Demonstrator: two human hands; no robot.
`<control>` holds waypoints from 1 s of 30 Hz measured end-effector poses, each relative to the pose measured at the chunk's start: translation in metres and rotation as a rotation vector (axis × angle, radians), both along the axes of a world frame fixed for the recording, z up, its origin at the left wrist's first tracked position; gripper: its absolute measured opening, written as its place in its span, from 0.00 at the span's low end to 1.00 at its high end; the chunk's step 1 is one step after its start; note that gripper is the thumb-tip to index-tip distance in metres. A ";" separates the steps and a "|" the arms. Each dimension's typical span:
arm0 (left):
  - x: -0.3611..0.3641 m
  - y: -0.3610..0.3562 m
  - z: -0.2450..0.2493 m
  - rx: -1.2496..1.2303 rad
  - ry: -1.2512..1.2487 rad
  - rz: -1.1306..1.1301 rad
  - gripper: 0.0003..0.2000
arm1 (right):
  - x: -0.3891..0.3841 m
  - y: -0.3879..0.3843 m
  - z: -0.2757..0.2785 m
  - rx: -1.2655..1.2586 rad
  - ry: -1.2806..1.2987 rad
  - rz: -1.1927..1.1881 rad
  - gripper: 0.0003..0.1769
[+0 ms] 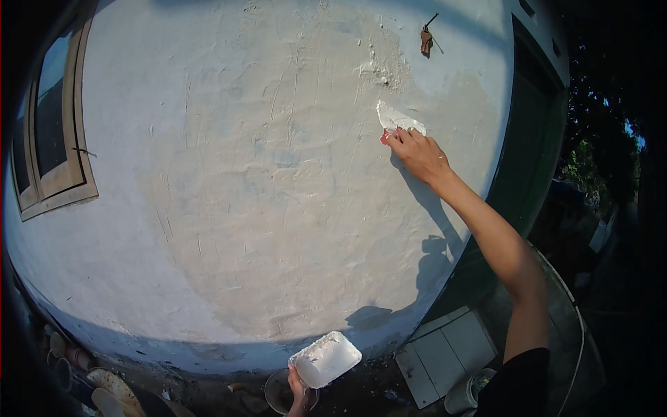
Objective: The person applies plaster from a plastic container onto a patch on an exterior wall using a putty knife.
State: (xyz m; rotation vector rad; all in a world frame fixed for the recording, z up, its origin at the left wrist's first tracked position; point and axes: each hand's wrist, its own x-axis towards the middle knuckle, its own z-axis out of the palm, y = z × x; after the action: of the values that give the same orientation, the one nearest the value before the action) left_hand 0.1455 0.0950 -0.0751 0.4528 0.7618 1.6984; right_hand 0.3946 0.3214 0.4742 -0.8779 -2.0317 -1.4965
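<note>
My right hand [419, 154] is wrapped round the red handle of a scraper [401, 119], whose blade is smeared with white paste and lies against the wall. The wall [278, 174] carries a broad patch of cream-white filler, with a rough, lumpy strip [381, 62] just above the blade. Low in the view, my left hand [298, 393] grips the left edge of a white rectangular tray [328, 359], tilted, with white paste inside.
A wooden-framed window [61, 125] is at the left, a dark green door [524, 132] at the right. A rusty hook [426, 40] juts from the wall. White tiles [447, 354], a bucket [460, 397], a basin [276, 395] and several pots [80, 358] sit on the ground.
</note>
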 end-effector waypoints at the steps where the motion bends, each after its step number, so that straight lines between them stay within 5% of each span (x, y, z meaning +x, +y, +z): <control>1: -0.002 0.000 -0.007 0.001 -0.002 -0.014 0.32 | 0.001 -0.010 0.004 0.009 0.061 0.043 0.08; 5: 0.005 -0.011 0.033 0.031 -0.086 -0.017 0.32 | 0.013 -0.026 0.056 -0.011 0.259 0.056 0.11; 10: 0.005 -0.009 0.027 0.037 0.022 0.048 0.32 | 0.006 -0.007 0.161 0.188 0.310 0.315 0.16; 14: 0.000 -0.008 0.017 0.024 0.018 0.016 0.32 | -0.017 0.007 0.191 0.185 0.268 0.345 0.17; 21: -0.001 -0.011 0.016 0.031 -0.029 0.024 0.32 | -0.017 0.006 0.112 -0.017 0.124 0.222 0.13; 30: 0.005 -0.013 0.017 0.019 0.016 0.005 0.32 | -0.034 0.003 -0.013 0.119 0.008 0.192 0.07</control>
State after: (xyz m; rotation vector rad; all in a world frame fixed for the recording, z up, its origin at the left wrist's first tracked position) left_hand 0.1509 0.0820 -0.0579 0.4788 0.7589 1.7097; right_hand 0.3606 0.3240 0.4609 -0.6225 -1.9388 -1.4868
